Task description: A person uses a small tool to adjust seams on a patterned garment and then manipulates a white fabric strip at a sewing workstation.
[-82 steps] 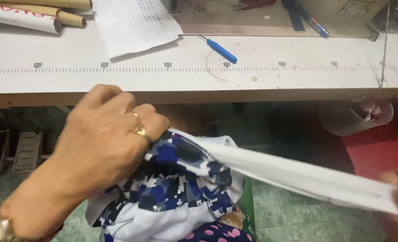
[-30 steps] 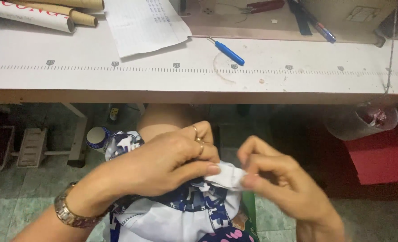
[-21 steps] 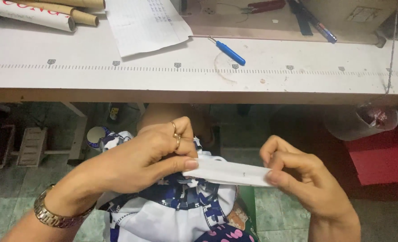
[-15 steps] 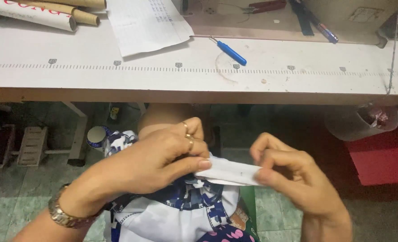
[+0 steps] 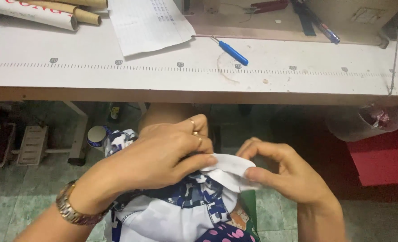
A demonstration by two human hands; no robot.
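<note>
Both the left hand [image 5: 158,157] and right hand [image 5: 284,175] pinched the folded white fabric strip [image 5: 228,168] in a tight grip above the lap, below the surface [image 5: 118,76], where slackened fingers would likely undo the fold.

Left hand [image 5: 163,157] and right hand [image 5: 288,175] pinching white fabric strip [image 5: 228,168] below white table [image 5: 199,76].

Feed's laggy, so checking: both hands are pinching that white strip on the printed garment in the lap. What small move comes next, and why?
Probably draw the right hand outward along the white strip to pull it flat. The strip looks folded and bunched between the right hand and the left hand, which pins its other end against the blue-and-white garment. Both grips sit close together, leaving little strip taut.
</note>
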